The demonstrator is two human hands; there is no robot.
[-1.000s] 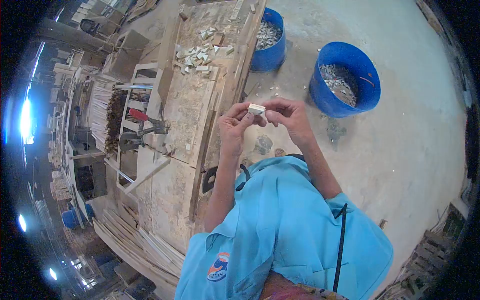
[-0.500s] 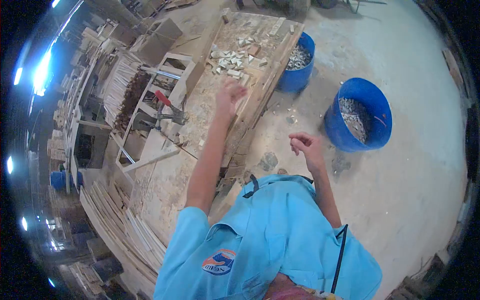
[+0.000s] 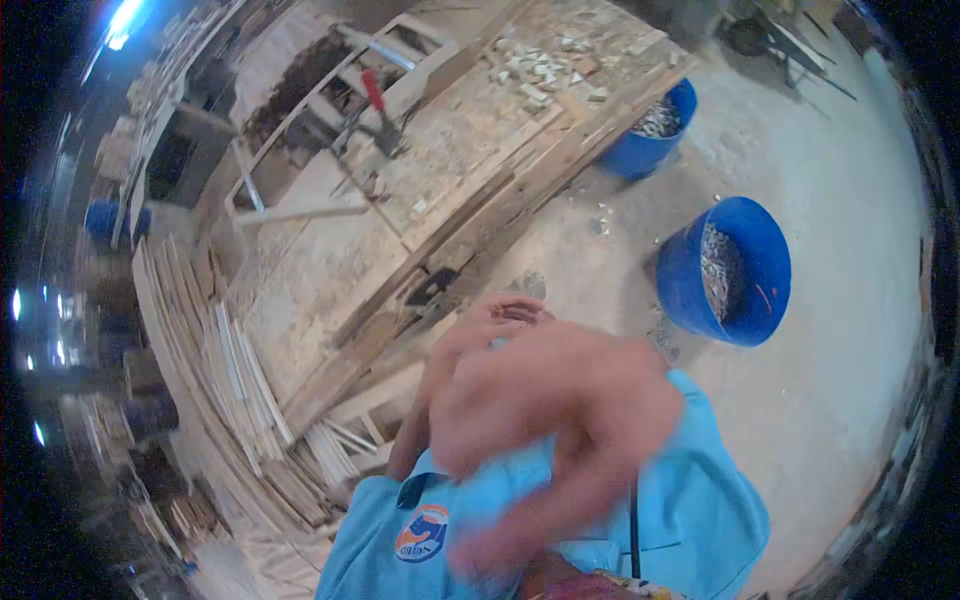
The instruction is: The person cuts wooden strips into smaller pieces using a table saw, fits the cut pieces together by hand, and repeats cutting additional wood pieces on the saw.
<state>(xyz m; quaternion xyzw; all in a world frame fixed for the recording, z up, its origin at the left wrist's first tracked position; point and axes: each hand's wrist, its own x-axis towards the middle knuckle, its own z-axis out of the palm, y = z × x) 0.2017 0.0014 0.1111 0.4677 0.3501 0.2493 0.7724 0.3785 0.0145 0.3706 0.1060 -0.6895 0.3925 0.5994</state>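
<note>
Evidently nearest of all was the right hand (image 3: 560, 395), held close to the camera and so smeared by blur that I could not tell whether it was clenched, loose or holding anything. Just beyond it, partly covered by it, the left hand (image 3: 495, 325) had its fingers bent inward; whether something lay in them could not be made out either. Below both hands spread the light blue shirt (image 3: 690, 470), with a round orange-and-blue badge (image 3: 422, 533) on one side and a black cord (image 3: 634, 520) down the front. Past the left hand ran the dusty workbench (image 3: 310, 265), a dark object (image 3: 432, 287) at its near edge and long wooden strips (image 3: 200, 370) lying in a bundle toward the left. Farther along, a clamp with a red handle (image 3: 372, 90) stood beside a pale wooden frame (image 3: 300, 212). To the right, on the concrete floor (image 3: 850, 300), a blue tub (image 3: 690, 280) held chips and scraps, and a second blue tub (image 3: 625, 155) stood close against the bench. The small cut wood pieces (image 3: 540, 70) lay scattered toward the bench's far end, well apart from both hands.
</note>
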